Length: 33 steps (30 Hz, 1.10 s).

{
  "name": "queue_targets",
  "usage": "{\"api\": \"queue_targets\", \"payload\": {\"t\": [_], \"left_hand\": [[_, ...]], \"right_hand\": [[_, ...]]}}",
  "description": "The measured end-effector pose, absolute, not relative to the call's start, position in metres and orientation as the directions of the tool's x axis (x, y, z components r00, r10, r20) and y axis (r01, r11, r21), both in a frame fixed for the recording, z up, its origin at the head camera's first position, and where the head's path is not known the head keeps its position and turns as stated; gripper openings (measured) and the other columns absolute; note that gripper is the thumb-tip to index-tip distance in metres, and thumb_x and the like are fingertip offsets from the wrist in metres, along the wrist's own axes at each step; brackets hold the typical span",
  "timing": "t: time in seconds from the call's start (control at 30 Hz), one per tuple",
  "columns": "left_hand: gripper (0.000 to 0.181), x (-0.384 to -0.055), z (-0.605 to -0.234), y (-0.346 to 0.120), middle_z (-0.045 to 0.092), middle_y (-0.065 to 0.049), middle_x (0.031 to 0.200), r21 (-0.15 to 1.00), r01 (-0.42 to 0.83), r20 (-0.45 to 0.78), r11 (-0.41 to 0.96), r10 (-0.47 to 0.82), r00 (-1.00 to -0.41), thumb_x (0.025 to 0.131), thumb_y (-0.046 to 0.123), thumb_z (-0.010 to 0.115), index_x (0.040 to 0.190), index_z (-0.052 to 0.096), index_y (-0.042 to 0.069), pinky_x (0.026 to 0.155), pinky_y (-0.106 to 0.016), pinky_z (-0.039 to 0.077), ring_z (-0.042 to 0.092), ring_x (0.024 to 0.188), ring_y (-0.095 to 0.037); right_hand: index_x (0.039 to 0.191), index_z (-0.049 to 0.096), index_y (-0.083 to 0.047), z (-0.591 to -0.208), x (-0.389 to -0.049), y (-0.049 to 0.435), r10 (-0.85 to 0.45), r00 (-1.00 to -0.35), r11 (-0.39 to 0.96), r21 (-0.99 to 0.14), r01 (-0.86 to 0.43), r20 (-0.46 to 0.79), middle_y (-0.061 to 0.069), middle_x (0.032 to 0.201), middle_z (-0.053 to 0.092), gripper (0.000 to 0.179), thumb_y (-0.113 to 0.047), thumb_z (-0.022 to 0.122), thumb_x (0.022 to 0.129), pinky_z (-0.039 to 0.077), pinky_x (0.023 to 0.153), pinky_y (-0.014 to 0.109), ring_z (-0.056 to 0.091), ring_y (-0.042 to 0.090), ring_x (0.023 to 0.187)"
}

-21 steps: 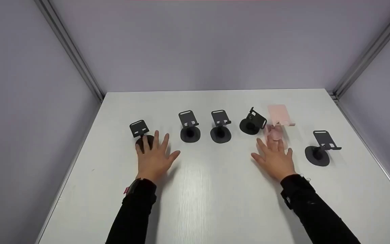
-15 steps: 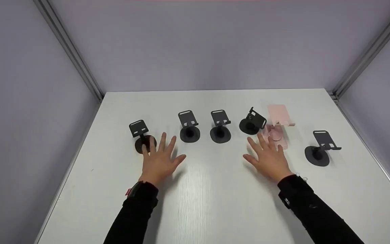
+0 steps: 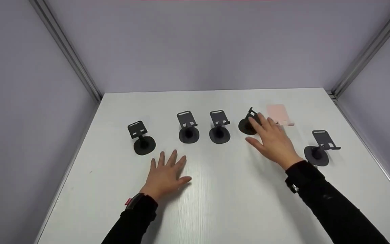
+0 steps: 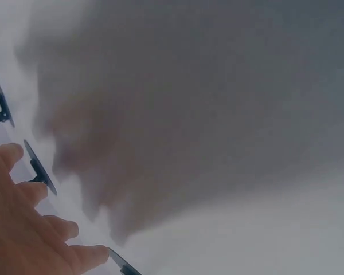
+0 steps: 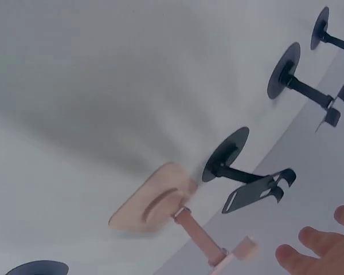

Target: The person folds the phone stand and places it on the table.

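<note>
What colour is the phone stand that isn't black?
Pale pink. The pink stand shows best in the right wrist view.

left hand flat on table | right hand over pink stand

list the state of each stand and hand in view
far-left black stand: upright, untouched
second black stand: upright
third black stand: upright
fourth black stand: plate turned aside, right hand over it
pink stand: upright, partly hidden by hand
far-right black stand: upright
left hand: open, flat above table
right hand: open, reaching
</note>
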<state>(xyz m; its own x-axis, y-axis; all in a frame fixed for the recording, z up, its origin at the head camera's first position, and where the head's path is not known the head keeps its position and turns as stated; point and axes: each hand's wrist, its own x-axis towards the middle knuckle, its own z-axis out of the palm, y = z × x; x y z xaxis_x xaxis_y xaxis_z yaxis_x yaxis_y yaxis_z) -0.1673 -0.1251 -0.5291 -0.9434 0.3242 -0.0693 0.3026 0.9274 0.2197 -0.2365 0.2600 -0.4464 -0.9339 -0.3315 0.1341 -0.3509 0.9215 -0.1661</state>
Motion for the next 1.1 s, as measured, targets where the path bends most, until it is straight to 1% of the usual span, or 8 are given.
{"api": "queue_targets", "payload": {"t": [0.13, 0.3, 0.43, 0.63, 0.8, 0.97, 1.03, 1.1], "left_hand": [[0.081, -0.160, -0.530, -0.129, 0.027, -0.012, 0.168, 0.219, 0.311, -0.078, 0.925, 0.334, -0.939, 0.093, 0.072, 0.051, 0.159, 0.039, 0.026, 0.116, -0.073, 0.019, 0.019, 0.151, -0.052], [0.081, -0.157, -0.530, -0.131, 0.026, -0.012, 0.168, 0.217, 0.311, -0.099, 0.925, 0.337, -0.936, 0.093, 0.069, 0.054, 0.159, 0.039, 0.025, 0.118, -0.071, 0.018, 0.018, 0.152, -0.051], [0.081, -0.156, -0.531, -0.132, 0.026, -0.012, 0.168, 0.213, 0.315, -0.098, 0.925, 0.340, -0.935, 0.093, 0.069, 0.055, 0.159, 0.039, 0.025, 0.118, -0.071, 0.017, 0.019, 0.152, -0.051], [0.081, -0.157, -0.533, -0.133, 0.026, -0.011, 0.168, 0.211, 0.316, -0.090, 0.925, 0.340, -0.936, 0.092, 0.069, 0.056, 0.159, 0.038, 0.026, 0.118, -0.071, 0.016, 0.018, 0.152, -0.051], [0.081, -0.159, -0.534, -0.132, 0.028, -0.012, 0.167, 0.204, 0.318, -0.079, 0.926, 0.340, -0.937, 0.092, 0.069, 0.057, 0.158, 0.040, 0.026, 0.117, -0.071, 0.019, 0.021, 0.151, -0.051], [0.081, -0.159, -0.532, -0.132, 0.031, -0.013, 0.166, 0.204, 0.321, -0.079, 0.925, 0.343, -0.936, 0.091, 0.069, 0.058, 0.158, 0.042, 0.026, 0.116, -0.072, 0.021, 0.022, 0.150, -0.052], [0.081, -0.159, -0.532, -0.132, 0.031, -0.013, 0.166, 0.202, 0.320, -0.078, 0.926, 0.341, -0.937, 0.091, 0.069, 0.058, 0.157, 0.042, 0.027, 0.116, -0.072, 0.021, 0.023, 0.150, -0.052], [0.081, -0.159, -0.533, -0.133, 0.031, -0.013, 0.166, 0.196, 0.321, -0.075, 0.927, 0.340, -0.937, 0.091, 0.070, 0.058, 0.157, 0.042, 0.027, 0.116, -0.072, 0.022, 0.023, 0.150, -0.052]], "right_hand": [[0.163, 0.023, -0.013, -0.437, -0.252, 0.282, -0.252, -0.961, 0.928, -0.253, -0.273, 0.112, 0.023, 0.168, 0.016, 0.076, -0.059, 0.041, 0.105, 0.022, 0.115, 0.072, 0.019, 0.055, 0.149], [0.162, 0.020, -0.005, -0.436, -0.263, 0.311, -0.141, -0.986, 0.936, -0.312, -0.163, 0.091, 0.032, 0.164, 0.017, 0.074, -0.051, 0.041, 0.108, 0.022, 0.111, 0.076, 0.019, 0.064, 0.143], [0.162, 0.018, -0.003, -0.440, -0.268, 0.323, -0.104, -0.994, 0.942, -0.317, -0.113, 0.045, 0.037, 0.162, 0.015, 0.077, -0.053, 0.040, 0.108, 0.022, 0.110, 0.077, 0.017, 0.066, 0.142], [0.162, 0.017, -0.004, -0.446, -0.274, 0.328, -0.083, -0.996, 0.948, -0.309, -0.073, -0.020, 0.037, 0.163, 0.011, 0.083, -0.060, 0.039, 0.106, 0.018, 0.111, 0.077, 0.012, 0.066, 0.143], [0.159, 0.027, -0.003, -0.449, -0.274, 0.330, -0.087, -0.996, 0.960, -0.269, -0.076, -0.028, 0.038, 0.161, 0.014, 0.073, -0.053, 0.037, 0.108, 0.022, 0.110, 0.078, 0.015, 0.067, 0.142], [0.157, 0.033, -0.003, -0.452, -0.274, 0.330, -0.092, -0.994, 0.972, -0.221, -0.077, -0.057, 0.037, 0.161, 0.018, 0.071, -0.055, 0.032, 0.109, 0.024, 0.108, 0.079, 0.016, 0.069, 0.140], [0.156, 0.034, -0.001, -0.453, -0.275, 0.329, -0.098, -0.994, 0.972, -0.220, -0.085, -0.053, 0.037, 0.160, 0.020, 0.071, -0.055, 0.032, 0.109, 0.024, 0.108, 0.078, 0.018, 0.069, 0.139], [0.152, 0.040, 0.003, -0.453, -0.275, 0.327, -0.108, -0.994, 0.965, -0.242, -0.100, -0.018, 0.038, 0.157, 0.027, 0.069, -0.051, 0.035, 0.109, 0.027, 0.110, 0.075, 0.024, 0.067, 0.138]]}}
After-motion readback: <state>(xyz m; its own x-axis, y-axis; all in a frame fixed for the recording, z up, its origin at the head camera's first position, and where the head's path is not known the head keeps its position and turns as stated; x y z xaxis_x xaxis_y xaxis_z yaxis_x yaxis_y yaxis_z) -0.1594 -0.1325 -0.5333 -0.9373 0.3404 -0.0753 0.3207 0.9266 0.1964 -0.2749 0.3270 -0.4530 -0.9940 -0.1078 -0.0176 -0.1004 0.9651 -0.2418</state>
